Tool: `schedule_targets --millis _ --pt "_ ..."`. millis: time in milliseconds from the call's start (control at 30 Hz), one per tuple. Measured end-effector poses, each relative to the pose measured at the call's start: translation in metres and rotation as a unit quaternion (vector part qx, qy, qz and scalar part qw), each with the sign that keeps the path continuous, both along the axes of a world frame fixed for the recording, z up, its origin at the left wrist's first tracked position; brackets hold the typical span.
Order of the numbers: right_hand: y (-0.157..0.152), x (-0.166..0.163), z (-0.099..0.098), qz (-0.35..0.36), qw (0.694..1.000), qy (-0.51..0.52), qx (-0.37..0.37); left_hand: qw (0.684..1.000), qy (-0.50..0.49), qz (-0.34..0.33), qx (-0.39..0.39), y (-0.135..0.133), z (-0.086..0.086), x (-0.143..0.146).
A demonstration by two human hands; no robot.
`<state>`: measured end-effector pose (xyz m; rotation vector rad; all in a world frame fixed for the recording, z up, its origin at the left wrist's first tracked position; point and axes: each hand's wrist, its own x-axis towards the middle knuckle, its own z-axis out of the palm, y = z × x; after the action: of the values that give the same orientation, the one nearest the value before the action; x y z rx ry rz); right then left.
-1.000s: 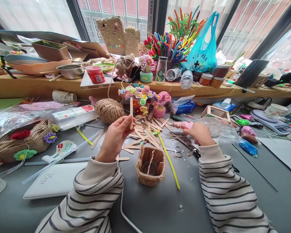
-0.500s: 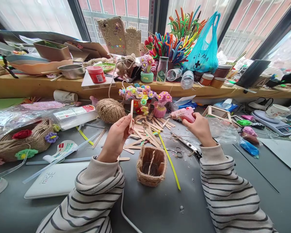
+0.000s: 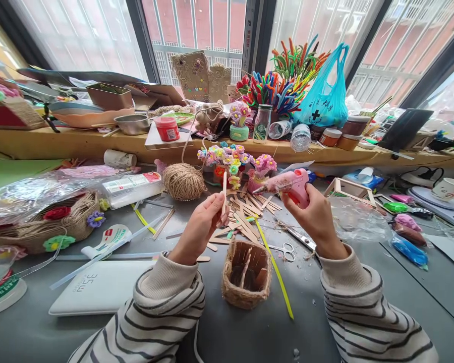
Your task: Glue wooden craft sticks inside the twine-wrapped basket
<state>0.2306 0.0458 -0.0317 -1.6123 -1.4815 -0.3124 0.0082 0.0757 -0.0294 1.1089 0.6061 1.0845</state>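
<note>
Between the fingertips of my left hand (image 3: 206, 222) a wooden craft stick (image 3: 224, 190) is pinched, standing upright. My right hand (image 3: 312, 217) is wrapped round the handle of a pink hot glue gun (image 3: 289, 185), whose nozzle points left toward the stick without touching it. Below and between the hands, a small twine-covered basket (image 3: 245, 297) sits on the grey table, with a stick standing across its inside. Behind it lies a loose heap of craft sticks (image 3: 245, 222).
A yellow-green strip (image 3: 278, 275), small scissors (image 3: 285, 250) and larger scissors (image 3: 302, 238) lie right of the basket. A ball of twine (image 3: 184, 181) and flower pots (image 3: 264, 169) stand behind. A white power bank (image 3: 98, 287) is at left, with a cord (image 3: 197, 343) near my left sleeve.
My right hand has raised the glue gun from lying low to level, its nozzle now nearer the stick. The whole view has shifted slightly; the left hand still holds the stick.
</note>
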Motion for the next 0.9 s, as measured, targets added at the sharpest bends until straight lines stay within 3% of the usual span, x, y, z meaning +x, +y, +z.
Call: schedule_targets --millis 533,900 --pt "-0.009 -0.028 -0.012 0.014 0.986 -0.096 0.135 0.999 0.011 0.002 -0.031 -0.007 0.002 0.002" --pt "-0.010 -0.031 -0.015 0.003 0.986 -0.105 0.127 0.999 0.021 0.011 -0.048 -0.008 0.003 0.003"
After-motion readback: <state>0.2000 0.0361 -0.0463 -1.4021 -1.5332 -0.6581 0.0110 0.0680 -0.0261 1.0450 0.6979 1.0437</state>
